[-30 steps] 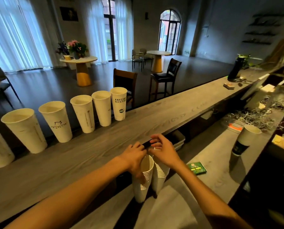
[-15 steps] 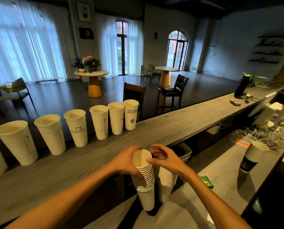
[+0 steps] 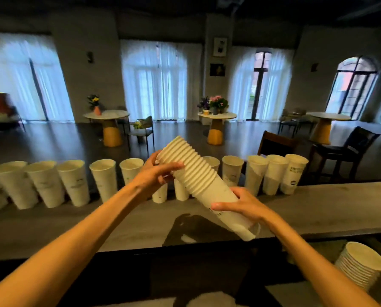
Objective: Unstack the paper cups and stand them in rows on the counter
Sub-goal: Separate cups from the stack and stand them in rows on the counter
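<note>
Cup stack, earlier upright below, now tilted above counter, gripped by both hands.

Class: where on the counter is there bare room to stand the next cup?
Free: the counter strip between the row of cups and the near edge, either side of the held stack. Also right of the last cup. Crowded: the far edge, lined with cups.

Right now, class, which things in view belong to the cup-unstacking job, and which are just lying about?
Job:
- tilted stack of white paper cups, gripped by left hand and right hand
- row of standing white paper cups
- grey wooden counter
- second white cup stack

Lying about:
- round yellow-based tables
- potted pink flowers
- dark wooden chairs
</note>
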A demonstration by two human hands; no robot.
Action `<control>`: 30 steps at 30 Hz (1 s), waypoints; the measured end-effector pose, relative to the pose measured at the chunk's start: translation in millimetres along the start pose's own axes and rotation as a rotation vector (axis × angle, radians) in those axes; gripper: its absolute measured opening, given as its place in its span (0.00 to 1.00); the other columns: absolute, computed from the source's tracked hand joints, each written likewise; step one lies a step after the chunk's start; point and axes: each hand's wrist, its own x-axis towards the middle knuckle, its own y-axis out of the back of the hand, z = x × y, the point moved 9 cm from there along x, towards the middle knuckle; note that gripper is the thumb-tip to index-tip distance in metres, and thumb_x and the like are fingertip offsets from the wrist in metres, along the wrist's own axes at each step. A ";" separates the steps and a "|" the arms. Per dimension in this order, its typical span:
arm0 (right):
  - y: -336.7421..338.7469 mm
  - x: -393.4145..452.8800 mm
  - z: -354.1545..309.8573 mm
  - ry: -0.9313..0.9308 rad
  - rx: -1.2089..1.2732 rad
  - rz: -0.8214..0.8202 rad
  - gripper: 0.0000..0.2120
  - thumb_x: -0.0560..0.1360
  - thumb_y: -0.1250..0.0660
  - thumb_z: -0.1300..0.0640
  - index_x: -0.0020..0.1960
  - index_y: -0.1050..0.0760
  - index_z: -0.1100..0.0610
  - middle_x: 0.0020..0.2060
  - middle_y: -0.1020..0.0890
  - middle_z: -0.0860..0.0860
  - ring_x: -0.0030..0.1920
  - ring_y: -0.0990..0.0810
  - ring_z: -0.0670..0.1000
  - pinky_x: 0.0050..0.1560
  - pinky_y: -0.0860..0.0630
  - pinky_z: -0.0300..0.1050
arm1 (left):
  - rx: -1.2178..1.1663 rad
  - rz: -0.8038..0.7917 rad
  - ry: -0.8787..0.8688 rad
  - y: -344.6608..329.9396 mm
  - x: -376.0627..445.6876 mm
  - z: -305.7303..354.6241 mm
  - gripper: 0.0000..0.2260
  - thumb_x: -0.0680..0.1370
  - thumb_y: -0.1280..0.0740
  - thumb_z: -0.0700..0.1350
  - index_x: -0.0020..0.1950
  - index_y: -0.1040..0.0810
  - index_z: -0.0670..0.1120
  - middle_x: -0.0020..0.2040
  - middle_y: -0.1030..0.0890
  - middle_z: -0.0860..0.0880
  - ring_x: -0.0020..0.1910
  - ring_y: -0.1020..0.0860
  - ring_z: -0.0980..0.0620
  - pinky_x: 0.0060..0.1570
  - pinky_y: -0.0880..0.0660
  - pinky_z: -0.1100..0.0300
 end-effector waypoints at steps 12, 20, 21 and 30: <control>-252.7 84.6 -176.4 0.188 0.074 -0.198 0.31 0.67 0.24 0.41 0.65 0.33 0.44 0.52 0.23 0.41 0.52 0.24 0.41 0.44 0.29 0.37 | 0.112 0.423 -0.013 231.6 -136.6 38.1 0.48 0.54 0.15 0.46 0.71 0.33 0.48 0.60 0.20 0.51 0.58 0.21 0.51 0.50 0.18 0.53; -388.8 97.1 -265.4 0.396 0.061 -0.487 0.35 0.67 0.23 0.41 0.68 0.37 0.42 0.60 0.25 0.42 0.58 0.25 0.41 0.56 0.26 0.41 | 0.104 0.822 -0.103 348.8 -250.0 58.3 0.44 0.55 0.14 0.49 0.69 0.28 0.51 0.59 0.17 0.50 0.58 0.18 0.52 0.47 0.18 0.55; -411.1 94.3 -282.2 0.429 0.061 -0.509 0.35 0.67 0.23 0.42 0.68 0.37 0.41 0.60 0.26 0.41 0.59 0.25 0.42 0.57 0.26 0.42 | 0.115 0.887 -0.113 364.4 -269.6 64.0 0.39 0.58 0.15 0.46 0.66 0.26 0.51 0.58 0.16 0.50 0.56 0.17 0.52 0.45 0.19 0.57; -549.0 97.1 -372.0 0.594 -0.014 -0.436 0.42 0.63 0.21 0.41 0.71 0.38 0.42 0.63 0.26 0.44 0.61 0.27 0.45 0.59 0.29 0.45 | 0.056 1.255 -0.229 474.3 -357.2 88.2 0.25 0.65 0.19 0.38 0.46 0.30 0.57 0.46 0.23 0.57 0.44 0.25 0.63 0.47 0.28 0.63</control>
